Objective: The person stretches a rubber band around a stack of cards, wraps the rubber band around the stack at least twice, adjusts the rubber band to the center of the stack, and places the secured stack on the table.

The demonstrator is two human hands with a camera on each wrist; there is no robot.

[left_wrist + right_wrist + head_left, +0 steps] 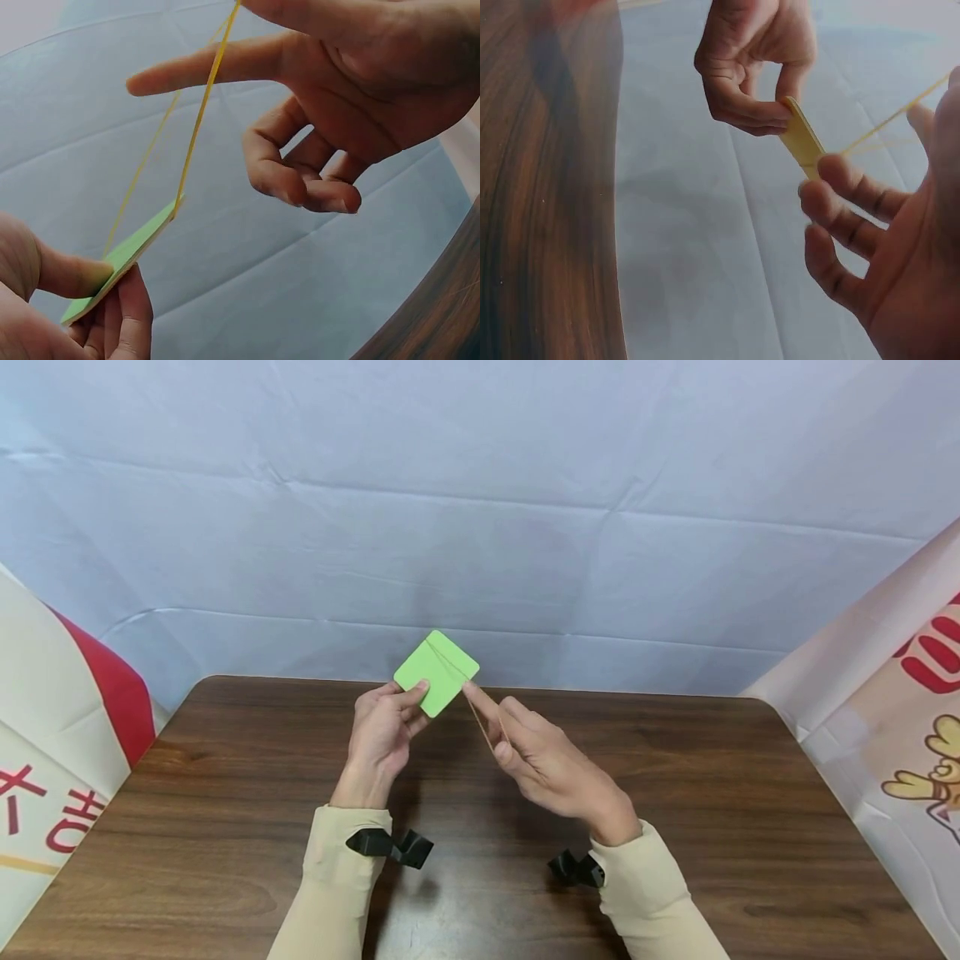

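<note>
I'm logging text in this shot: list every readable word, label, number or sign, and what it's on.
"HO", apparently, tilted: left banner.
Red character beside it: cut off, unreadable.
Red lettering, right banner: cut off, unreadable.
Green card: none visible.

I log from my remote feed: green pad [441, 673], smooth matt face; cut edge paler, looks like card or thin bd, can't tell which. Band [199, 112]: thin, smooth, I'd say rubber. Tabletop [247, 777]: dk wood grain, smooth, semi-gloss, w/ glare patch nr front. Backdrop [450, 552]: cloth-like sheet, mostly matt, slight sheen, creased. L banner [45, 685] & R banner [892, 727]: printed, fabric-like, matt. Sleeves [330, 877]: soft matt cloth, rumpled. Wrist mounts [371, 842]: blk, hard, plastic by the look, faint shine on facets.
</note>
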